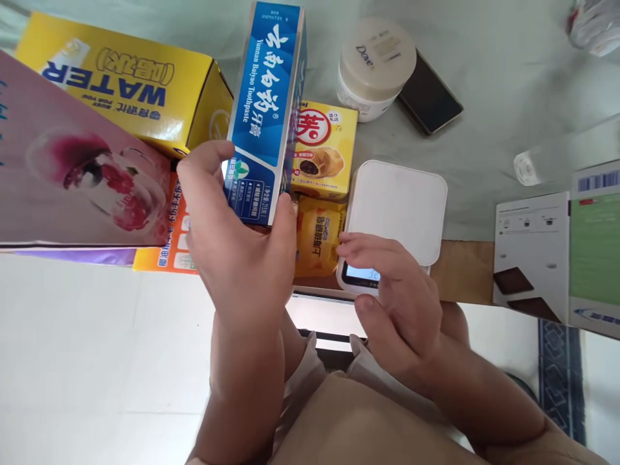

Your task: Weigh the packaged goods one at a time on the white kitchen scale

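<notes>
Left hand [237,239] grips a blue toothpaste box [266,110]; right hand [392,303] rests on a white scale [397,206].

The left hand is closed around the near end of the toothpaste box, thumb on its right edge and fingers curled over its left, holding it above the desk [484,84] near the front edge. The right hand is loosely open and grasps nothing; its fingertips [349,245] lie on the scale's front by the small display [361,273]. Between box and scale sit a yellow pastry box [324,152] and, just in front, a yellow snack packet [320,236]. A yellow water carton [135,77] and a pink box [72,168] lie to the left, a cream jar [375,64] and a phone [429,97] behind the scale.
</notes>
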Demonstrator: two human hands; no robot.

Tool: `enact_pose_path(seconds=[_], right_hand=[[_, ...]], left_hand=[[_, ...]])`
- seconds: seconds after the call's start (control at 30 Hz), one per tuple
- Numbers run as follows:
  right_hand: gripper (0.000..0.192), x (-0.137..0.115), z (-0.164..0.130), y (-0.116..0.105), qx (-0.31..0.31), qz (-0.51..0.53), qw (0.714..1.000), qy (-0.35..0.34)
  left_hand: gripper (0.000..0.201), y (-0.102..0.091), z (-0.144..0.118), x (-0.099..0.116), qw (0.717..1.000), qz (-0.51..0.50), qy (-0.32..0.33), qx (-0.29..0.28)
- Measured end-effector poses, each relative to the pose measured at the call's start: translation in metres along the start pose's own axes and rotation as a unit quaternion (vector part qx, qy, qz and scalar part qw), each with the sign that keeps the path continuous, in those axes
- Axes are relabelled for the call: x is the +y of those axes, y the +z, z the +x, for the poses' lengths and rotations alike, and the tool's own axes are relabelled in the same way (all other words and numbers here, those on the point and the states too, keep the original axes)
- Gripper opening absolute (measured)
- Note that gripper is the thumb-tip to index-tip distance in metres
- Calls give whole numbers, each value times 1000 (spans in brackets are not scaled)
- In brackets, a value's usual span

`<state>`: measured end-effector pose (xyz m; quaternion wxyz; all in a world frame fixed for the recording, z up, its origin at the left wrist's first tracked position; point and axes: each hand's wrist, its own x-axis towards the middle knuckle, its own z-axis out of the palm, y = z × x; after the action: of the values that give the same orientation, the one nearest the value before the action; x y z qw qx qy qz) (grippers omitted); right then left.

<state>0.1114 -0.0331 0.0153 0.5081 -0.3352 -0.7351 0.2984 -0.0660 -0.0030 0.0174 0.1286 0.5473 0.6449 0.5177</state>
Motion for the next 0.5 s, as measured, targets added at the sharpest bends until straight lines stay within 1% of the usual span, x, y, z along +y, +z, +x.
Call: enact_pose_path(seconds=[0.07, 0.17, 0.27, 0.33, 0.37, 0.43, 0.5], right_hand=[[41, -1, -2, -4, 5, -3, 1000, -6], [43, -2, -5, -13, 8, 0, 1000, 13], [47, 1, -8, -21, 11, 21, 999, 45], [52, 4, -11, -25, -3, 48, 995, 83], [56, 6, -11, -26, -10, 75, 992, 105], [62, 9, -12, -29, -8, 157, 978, 137], [70, 13, -12, -33, 31, 226, 960, 160]], left_hand=[[46, 2, -1, -2, 999, -12, 19, 33], [42, -1, -6, 7, 995, -75, 37, 48], [41, -6, -18, 30, 994, -94, 33, 49], [43, -7, -32, 49, 994, -90, 33, 49], [46, -5, -40, 58, 995, -86, 34, 40], [50, 3, -55, 71, 998, -64, 25, -10], [50, 17, -67, 77, 996, -35, 47, -60]])
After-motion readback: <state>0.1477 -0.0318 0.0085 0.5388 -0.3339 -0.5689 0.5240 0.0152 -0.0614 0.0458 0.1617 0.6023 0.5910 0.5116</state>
